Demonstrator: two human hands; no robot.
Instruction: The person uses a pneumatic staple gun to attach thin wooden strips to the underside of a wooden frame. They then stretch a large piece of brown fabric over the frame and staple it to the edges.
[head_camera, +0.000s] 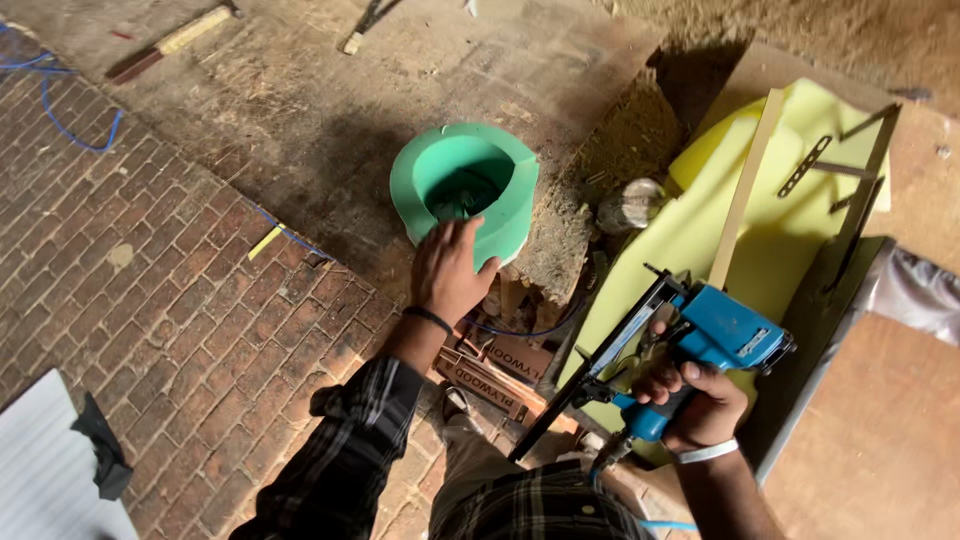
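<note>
My left hand (448, 268) reaches forward and rests its fingers on the near rim of a green foam ring (465, 190), a thick hollow cylinder standing on a dusty board. Small dark items lie inside the ring's hollow. My right hand (700, 402) grips the handle of a blue pneumatic nail gun (700, 345), whose long black magazine slants down to the left. The gun hovers over a yellow foam sheet (700, 225).
A thin wooden strip (745, 190) and metal bars (830, 170) lie on the yellow foam. Plywood panels (880, 400) sit at right, brick floor (150, 290) at left with a blue hose (70, 120). A hammer (170, 42) lies far back. Wood offcuts (495, 370) sit by my knee.
</note>
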